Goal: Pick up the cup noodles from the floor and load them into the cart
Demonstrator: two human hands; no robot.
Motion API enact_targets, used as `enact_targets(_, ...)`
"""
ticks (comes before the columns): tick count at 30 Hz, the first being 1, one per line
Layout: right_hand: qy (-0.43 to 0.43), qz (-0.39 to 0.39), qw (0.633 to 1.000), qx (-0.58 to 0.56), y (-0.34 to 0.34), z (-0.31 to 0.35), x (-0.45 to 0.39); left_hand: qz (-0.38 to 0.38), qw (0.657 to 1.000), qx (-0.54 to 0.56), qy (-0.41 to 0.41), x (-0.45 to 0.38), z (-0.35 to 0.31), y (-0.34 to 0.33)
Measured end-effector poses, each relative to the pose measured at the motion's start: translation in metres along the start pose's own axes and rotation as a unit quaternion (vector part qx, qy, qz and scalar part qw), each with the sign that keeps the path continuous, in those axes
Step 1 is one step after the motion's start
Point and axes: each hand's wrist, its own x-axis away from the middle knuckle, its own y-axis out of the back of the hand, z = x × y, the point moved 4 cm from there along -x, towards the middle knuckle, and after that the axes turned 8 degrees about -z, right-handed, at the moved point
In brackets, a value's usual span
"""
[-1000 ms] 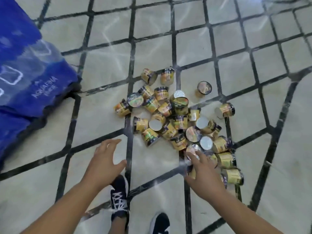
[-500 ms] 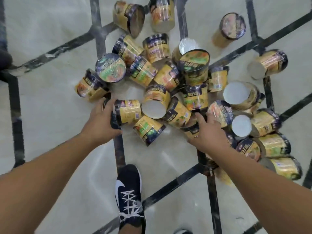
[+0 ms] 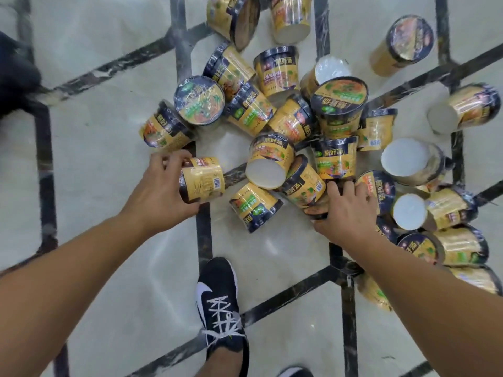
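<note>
Bending closer now, we have our left hand (image 3: 160, 186) curled round one cup (image 3: 202, 178) and our right hand (image 3: 344, 210) gripping another cup (image 3: 303, 183), ready to lift from the floor (image 3: 103, 164).

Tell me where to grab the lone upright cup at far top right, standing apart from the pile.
Grip the upright cup round its yellow sidewall just under the dark lid rim, coming from above. It stands lid-up with bare floor all round, so fingers can likely close on opposite sides unobstructed.
</note>
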Motion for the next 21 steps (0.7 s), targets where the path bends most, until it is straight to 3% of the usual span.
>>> enact_targets(6, 0.03, 0.035, 0.994, -0.099, 0.084, 0.005, 0.066, -0.082, 0.992, 0.076, 0.065, 0.103, -0.014, 0.105)
enact_targets(12, 0.166, -0.011, 0.962, -0.216, 0.221, 0.071, 0.16, -0.151, 0.973, 0.12, 0.126, 0.258, -0.024, 0.219)
enact_targets(18, 0.346, -0.094, 0.874, -0.33, 0.384, 0.188, 0.314, -0.281, 0.929, 0.128, 0.205, 0.483, -0.021, 0.339)
enact_targets(21, 0.441, -0.103, 0.801, -0.393, 0.444, 0.241, 0.414, -0.336, 0.894, 0.146, 0.258, 0.601, -0.014, 0.389)
